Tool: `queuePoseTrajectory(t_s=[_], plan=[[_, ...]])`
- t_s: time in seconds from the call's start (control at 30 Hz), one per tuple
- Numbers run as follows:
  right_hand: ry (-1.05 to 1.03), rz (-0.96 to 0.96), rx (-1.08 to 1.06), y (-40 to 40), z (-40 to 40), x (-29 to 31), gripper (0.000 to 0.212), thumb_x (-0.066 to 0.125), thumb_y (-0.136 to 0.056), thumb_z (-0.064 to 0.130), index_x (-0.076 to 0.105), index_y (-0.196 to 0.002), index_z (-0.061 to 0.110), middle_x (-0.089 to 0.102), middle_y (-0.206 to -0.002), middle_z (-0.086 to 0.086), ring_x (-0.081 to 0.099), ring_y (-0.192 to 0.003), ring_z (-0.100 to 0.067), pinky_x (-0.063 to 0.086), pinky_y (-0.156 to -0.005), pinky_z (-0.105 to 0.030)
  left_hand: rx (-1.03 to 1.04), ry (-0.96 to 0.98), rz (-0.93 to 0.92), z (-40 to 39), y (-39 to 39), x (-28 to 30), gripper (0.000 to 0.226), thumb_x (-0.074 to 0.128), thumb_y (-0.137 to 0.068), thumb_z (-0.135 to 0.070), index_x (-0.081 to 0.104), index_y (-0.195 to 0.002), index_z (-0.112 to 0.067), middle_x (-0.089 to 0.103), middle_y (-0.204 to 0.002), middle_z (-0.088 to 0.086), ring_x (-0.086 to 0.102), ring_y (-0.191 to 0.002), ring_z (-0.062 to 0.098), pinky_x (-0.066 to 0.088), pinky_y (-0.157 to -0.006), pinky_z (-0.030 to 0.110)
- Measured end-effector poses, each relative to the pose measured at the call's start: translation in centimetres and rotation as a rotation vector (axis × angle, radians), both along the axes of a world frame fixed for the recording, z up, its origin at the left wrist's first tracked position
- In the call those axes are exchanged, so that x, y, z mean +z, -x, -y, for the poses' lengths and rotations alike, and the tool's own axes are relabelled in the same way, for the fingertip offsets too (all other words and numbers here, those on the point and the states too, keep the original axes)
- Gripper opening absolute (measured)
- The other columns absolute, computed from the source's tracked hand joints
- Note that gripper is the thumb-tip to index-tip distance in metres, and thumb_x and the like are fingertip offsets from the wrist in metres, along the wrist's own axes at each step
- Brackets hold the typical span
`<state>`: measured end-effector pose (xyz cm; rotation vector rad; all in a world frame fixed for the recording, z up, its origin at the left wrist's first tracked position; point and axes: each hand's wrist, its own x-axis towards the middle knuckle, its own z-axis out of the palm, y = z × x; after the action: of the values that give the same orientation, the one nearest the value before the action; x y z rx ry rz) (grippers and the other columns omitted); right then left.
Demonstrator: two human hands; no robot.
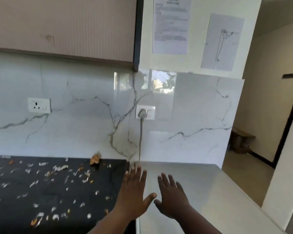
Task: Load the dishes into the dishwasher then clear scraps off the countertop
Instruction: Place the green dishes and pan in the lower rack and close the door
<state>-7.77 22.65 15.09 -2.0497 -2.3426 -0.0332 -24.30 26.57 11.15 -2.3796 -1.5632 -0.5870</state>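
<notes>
Over the seam where the black countertop [54, 196] meets a pale grey surface [201, 191], both hands are held out flat, palms down, with straight, spread fingers that grip nothing. The left hand [134, 196] lies just right of the black countertop's right edge, fingertips aimed at the wall, thumb stretched toward the right hand [173, 198]. The thumbs nearly meet; whether either palm touches the surface below cannot be told.

Scraps [57, 179] are strewn over the black countertop, left of the left hand, as pale and orange-brown flecks with no common direction. A larger brown scrap [95, 159] sits at the countertop's back edge against the marble backsplash [85, 125]. The flecks are motion-blurred, so what they are made of is hard to make out, and the countertop is cut off at the left and bottom edges of the view.

Above the countertop's right end, a grey plug [142, 113] sits in a wall socket, its cord dropping toward the seam. A second socket [39, 105] is further left on the backsplash. Two sheets of paper [171, 26] hang higher up; their print is unreadable.
</notes>
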Motion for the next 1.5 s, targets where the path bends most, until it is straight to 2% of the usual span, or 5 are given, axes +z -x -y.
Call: queuePoseTrajectory(t_s=[0.33, 0.47, 0.77, 0.93, 1.5], plan=[[0.294, 0.064, 0.06, -10.4, 19.2, -12.7, 0.079, 0.012, -0.092, 0.064, -0.007, -0.154, 0.02, -0.01, -0.162, -0.004, -0.005, -0.149, -0.027, 0.004, -0.118, -0.043, 0.017, 0.486, -0.159, 22.3, -3.9, -11.4, 0.101, 0.014, -0.081, -0.085, 0.035, -0.147, -0.011, 0.021, -0.154, 0.008, 0.033, -0.14, 0.027, -0.003, -0.115, 0.038], [0.259, 0.051, 0.079, -14.0, 21.2, -13.2, 0.063, 0.019, -0.1, 0.05, -0.006, -0.154, 0.028, -0.006, -0.162, 0.001, -0.001, -0.149, -0.024, 0.006, -0.119, -0.042, 0.022, 0.523, -0.258, 24.3, -3.3, -11.3, 0.102, 0.045, -0.087, -0.066, -0.016, -0.151, -0.014, -0.025, -0.155, 0.003, -0.019, -0.146, 0.023, -0.011, -0.119, 0.039], [-0.02, -0.258, 0.042, -17.2, 17.9, -12.8, 0.039, 0.041, -0.089, 0.04, 0.067, -0.118, 0.038, 0.072, -0.112, 0.005, 0.061, -0.091, -0.032, 0.045, -0.085, -0.03, 0.081, 0.343, -0.401, 24.2, -4.8, -11.4, 0.099, 0.056, -0.088, -0.053, -0.006, -0.153, -0.009, 0.013, -0.158, 0.013, 0.022, -0.141, 0.034, 0.022, -0.115, 0.043], [-0.095, -0.08, 0.019, -19.9, 15.1, -14.6, 0.055, 0.028, -0.087, 0.058, 0.058, -0.129, 0.039, 0.058, -0.135, -0.006, 0.055, -0.111, -0.041, 0.041, -0.096, -0.048, -0.064, 0.101, -0.443, 20.7, -4.4, -12.1, 0.086, 0.076, -0.063, -0.045, 0.042, -0.132, -0.007, 0.051, -0.107, 0.008, 0.048, -0.092, 0.027, 0.044, -0.08, 0.038], [-0.205, -0.089, -0.033, -20.8, 14.1, -16.9, 0.061, 0.03, -0.088, 0.06, 0.046, -0.137, 0.029, 0.049, -0.142, -0.002, 0.042, -0.131, -0.03, 0.031, -0.102, -0.046, -0.246, 0.194, -0.383, 17.4, -3.8, -14.0, 0.089, 0.075, -0.072, -0.044, 0.03, -0.143, -0.011, 0.042, -0.147, 0.017, 0.042, -0.133, 0.041, 0.036, -0.106, 0.049]])
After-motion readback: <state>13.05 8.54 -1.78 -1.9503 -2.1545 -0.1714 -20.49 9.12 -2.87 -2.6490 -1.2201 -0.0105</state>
